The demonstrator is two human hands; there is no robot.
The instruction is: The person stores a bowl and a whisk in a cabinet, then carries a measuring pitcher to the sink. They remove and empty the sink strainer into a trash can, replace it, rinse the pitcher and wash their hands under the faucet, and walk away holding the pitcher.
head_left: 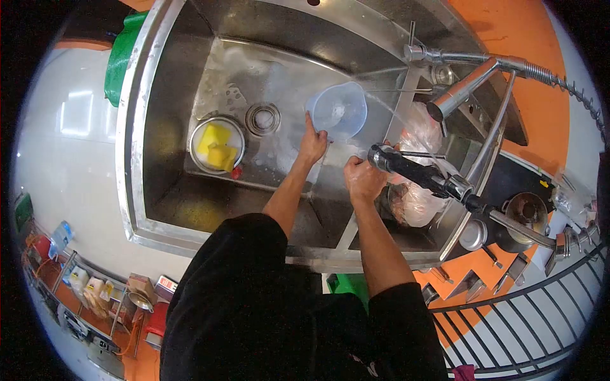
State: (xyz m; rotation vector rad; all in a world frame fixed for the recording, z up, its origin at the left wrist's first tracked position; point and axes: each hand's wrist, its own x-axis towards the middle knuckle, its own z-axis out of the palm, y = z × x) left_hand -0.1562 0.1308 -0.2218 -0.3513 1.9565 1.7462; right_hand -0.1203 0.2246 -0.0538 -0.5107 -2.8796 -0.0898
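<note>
My left hand [312, 145] is closed on the near rim of a translucent bluish plastic container [348, 120], its index finger stretched along the side. The container is tilted over the sink floor [286, 82], and a small white patch shows inside it. My right hand [365, 180] is curled at the head of a black-handled spray nozzle [416, 173]; its fingers are partly hidden behind the nozzle. A thin streak of water runs near the container. Left of the drain [262, 119] stands a round metal bowl [192, 143] with yellow sponges [215, 138] in it.
Plastic bags [419, 203] with contents fill the smaller basin on the right. A metal faucet [467, 89] reaches over the sink's right side. Soapy water lies on the sink floor. Beyond the right edge are a pan [526, 213] and a black railing [508, 324].
</note>
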